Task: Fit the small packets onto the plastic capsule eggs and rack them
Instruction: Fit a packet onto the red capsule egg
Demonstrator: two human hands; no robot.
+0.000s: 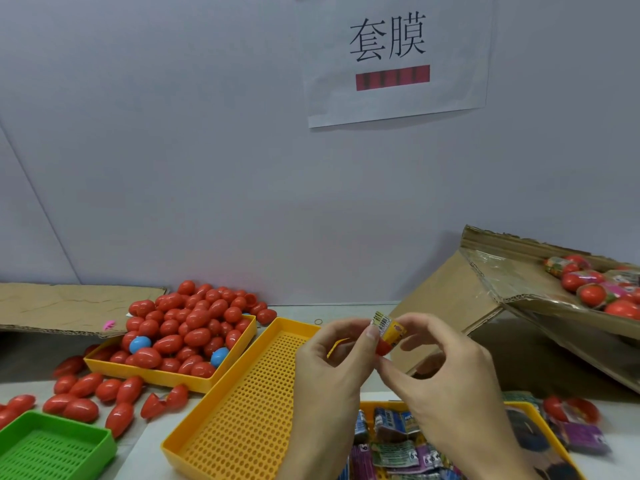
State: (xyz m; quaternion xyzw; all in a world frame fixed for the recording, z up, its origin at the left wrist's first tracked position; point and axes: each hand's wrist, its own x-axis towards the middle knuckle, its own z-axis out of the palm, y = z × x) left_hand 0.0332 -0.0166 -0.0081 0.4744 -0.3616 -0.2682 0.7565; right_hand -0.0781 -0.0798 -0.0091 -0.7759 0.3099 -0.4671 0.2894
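Note:
In front of me both hands hold one red capsule egg (383,347) with a yellow printed packet (388,328) partly slid over it. My left hand (332,368) pinches it from the left with thumb and fingers. My right hand (446,372) grips the packet from the right. A yellow tray (239,344) heaped with red eggs and two blue ones sits at the left. A perforated yellow tray (242,410), with nothing in it, lies below my hands. Loose packets (398,448) fill another yellow tray under my right wrist.
Loose red eggs (86,393) lie scattered on the table at the left. A green perforated tray (52,445) sits at the bottom left. A tilted cardboard box (519,306) at the right holds wrapped eggs (595,289). A paper sign (394,57) hangs on the wall.

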